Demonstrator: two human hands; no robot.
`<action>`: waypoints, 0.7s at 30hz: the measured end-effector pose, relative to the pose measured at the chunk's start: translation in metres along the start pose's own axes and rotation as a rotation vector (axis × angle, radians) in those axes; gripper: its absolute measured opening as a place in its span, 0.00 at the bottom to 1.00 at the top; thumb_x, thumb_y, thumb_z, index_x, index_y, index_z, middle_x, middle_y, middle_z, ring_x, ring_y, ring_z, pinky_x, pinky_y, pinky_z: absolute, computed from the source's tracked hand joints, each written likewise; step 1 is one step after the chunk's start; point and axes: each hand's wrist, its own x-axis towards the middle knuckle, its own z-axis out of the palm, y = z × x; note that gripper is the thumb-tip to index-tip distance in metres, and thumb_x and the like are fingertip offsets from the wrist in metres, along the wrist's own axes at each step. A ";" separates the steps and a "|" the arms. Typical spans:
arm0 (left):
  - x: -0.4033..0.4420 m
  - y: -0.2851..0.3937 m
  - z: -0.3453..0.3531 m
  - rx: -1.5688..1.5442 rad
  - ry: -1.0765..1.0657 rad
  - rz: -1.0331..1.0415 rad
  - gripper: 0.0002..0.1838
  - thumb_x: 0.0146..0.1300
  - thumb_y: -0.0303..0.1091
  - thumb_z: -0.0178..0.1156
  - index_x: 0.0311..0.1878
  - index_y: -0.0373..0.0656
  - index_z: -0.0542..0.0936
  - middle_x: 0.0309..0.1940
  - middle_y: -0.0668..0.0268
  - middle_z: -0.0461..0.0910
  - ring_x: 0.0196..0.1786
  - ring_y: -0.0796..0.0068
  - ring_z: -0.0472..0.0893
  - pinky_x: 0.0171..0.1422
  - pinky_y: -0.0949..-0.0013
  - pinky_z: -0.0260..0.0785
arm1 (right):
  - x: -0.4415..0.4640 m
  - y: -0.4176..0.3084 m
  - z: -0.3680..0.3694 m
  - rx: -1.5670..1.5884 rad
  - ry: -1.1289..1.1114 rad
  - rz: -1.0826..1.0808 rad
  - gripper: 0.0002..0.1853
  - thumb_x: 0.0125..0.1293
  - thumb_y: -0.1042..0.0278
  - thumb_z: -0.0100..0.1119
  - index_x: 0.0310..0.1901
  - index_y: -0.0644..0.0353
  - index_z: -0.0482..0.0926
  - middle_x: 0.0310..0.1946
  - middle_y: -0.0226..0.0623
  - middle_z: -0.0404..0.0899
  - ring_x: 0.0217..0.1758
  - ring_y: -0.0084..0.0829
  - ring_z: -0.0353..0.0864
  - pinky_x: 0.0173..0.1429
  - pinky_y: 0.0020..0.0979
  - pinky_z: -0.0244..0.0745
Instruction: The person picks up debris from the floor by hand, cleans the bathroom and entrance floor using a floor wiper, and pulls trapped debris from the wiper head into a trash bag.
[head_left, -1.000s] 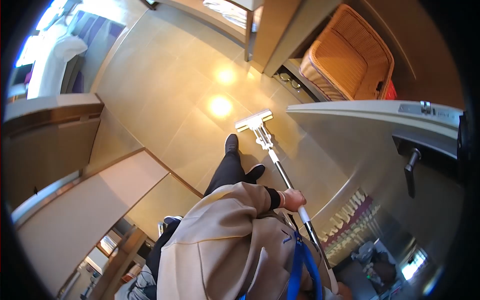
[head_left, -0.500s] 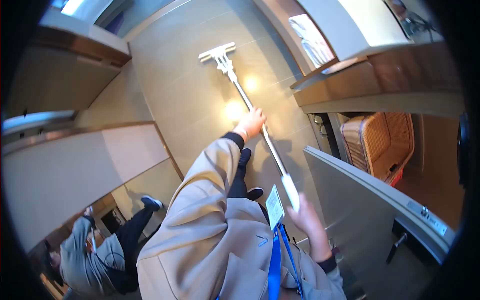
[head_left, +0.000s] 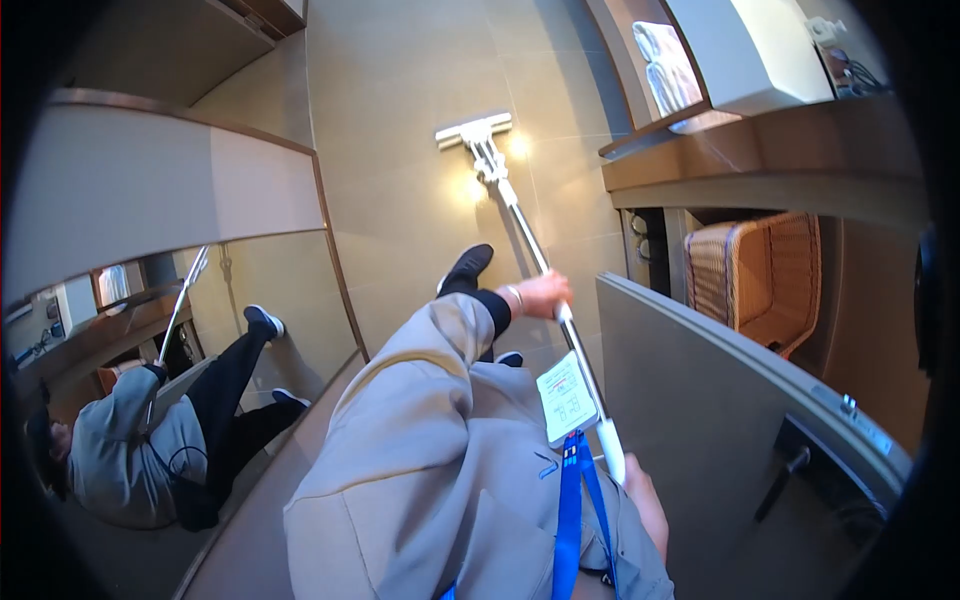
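Observation:
A mop (head_left: pixel 525 230) with a white and metal pole slants across the middle of the view, its flat white head (head_left: pixel 474 131) resting on the tiled floor. My left hand (head_left: pixel 543 295) is wrapped round the pole partway down. Lower, my right hand (head_left: pixel 645 495) is closed at the white end grip (head_left: pixel 611 450), its fingers partly hidden behind it. A card (head_left: pixel 566 398) on a blue lanyard (head_left: pixel 571 510) hangs over the jacket beside the pole. One dark shoe (head_left: pixel 467 268) shows near the left wrist.
An open door (head_left: pixel 700 370) with a dark handle stands at the right, beside a wicker basket (head_left: pixel 750 280) in a cabinet. Folded white towels (head_left: pixel 665 68) lie on a shelf at the upper right. A mirrored panel (head_left: pixel 270 340) at the left shows a reflection.
Since half a second ago, the mop head has come back nearer and slightly right. My left hand has moved lower in view along with it; my right hand is lower too.

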 end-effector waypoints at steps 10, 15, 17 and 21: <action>-0.014 0.241 0.160 -0.147 -0.754 0.170 0.15 0.50 0.47 0.64 0.38 0.51 0.82 0.32 0.61 0.83 0.40 0.56 0.81 0.43 0.57 0.74 | -0.203 0.122 -0.072 -0.410 -0.026 0.444 0.15 0.50 0.67 0.61 0.39 0.62 0.73 0.32 0.56 0.78 0.39 0.57 0.78 0.41 0.47 0.72; -0.028 0.194 0.107 -0.057 -0.587 -0.105 0.09 0.45 0.41 0.63 0.30 0.51 0.81 0.29 0.63 0.82 0.38 0.57 0.82 0.37 0.56 0.75 | -0.155 0.100 -0.059 -0.421 -0.016 0.320 0.14 0.48 0.67 0.63 0.36 0.61 0.75 0.30 0.53 0.78 0.38 0.54 0.79 0.40 0.45 0.73; -0.042 0.140 0.073 0.101 -0.441 -0.272 0.05 0.48 0.37 0.61 0.29 0.50 0.82 0.27 0.63 0.82 0.35 0.56 0.83 0.37 0.58 0.76 | -0.095 0.081 -0.033 -0.370 0.006 0.172 0.13 0.46 0.67 0.63 0.35 0.61 0.76 0.29 0.52 0.78 0.36 0.53 0.79 0.39 0.44 0.73; -0.087 0.006 -0.027 0.499 -0.200 -0.605 0.07 0.52 0.36 0.58 0.35 0.54 0.82 0.38 0.67 0.77 0.49 0.66 0.76 0.41 0.58 0.76 | 0.051 0.001 0.049 -0.312 -0.033 -0.217 0.14 0.48 0.68 0.60 0.37 0.62 0.74 0.28 0.52 0.79 0.37 0.53 0.80 0.40 0.43 0.74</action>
